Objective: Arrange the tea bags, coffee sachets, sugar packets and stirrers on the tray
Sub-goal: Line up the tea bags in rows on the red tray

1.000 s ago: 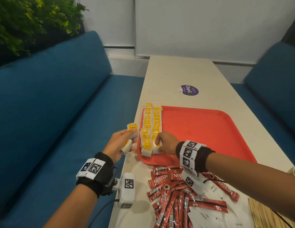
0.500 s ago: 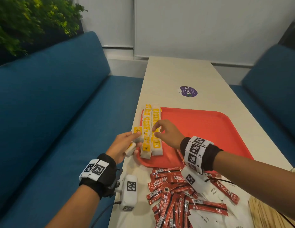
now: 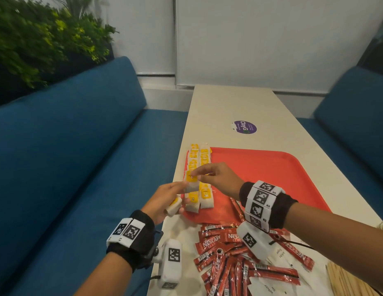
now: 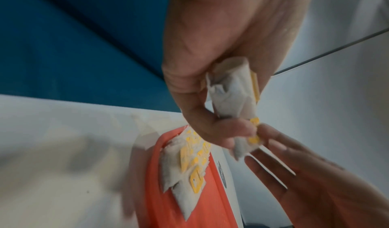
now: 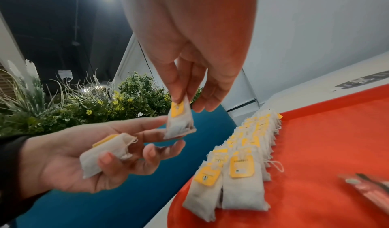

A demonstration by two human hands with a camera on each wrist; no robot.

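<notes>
Right hand point(image 3: 218, 178) raised over the left edge of the red tray point(image 3: 271, 171), thumb and forefinger pinching the yellow tag end of a tea bag point(image 5: 179, 123). Left hand point(image 3: 162, 199) just beside the tray's left rim, palm up, fingertips touching the lower end of that same tea bag, ring and little fingers curled round a second tea bag point(image 5: 105, 153) lying in the palm. Both hands thus meeting on the one bag, above the near part of the two rows of tea bags point(image 3: 199, 167) laid along the tray's left side. Coffee sachets point(image 3: 229, 253) heaped on the desk point(image 3: 229, 103) near the tray's front edge, one partly on the tray; white sugar packets point(image 3: 278, 257) and wooden stirrers point(image 3: 344, 280) further right.

Half a second ago: right hand lower, fingers on the rows, left hand holding the bag by itself at the rim. Now right hand lifted and closed on that bag.
</notes>
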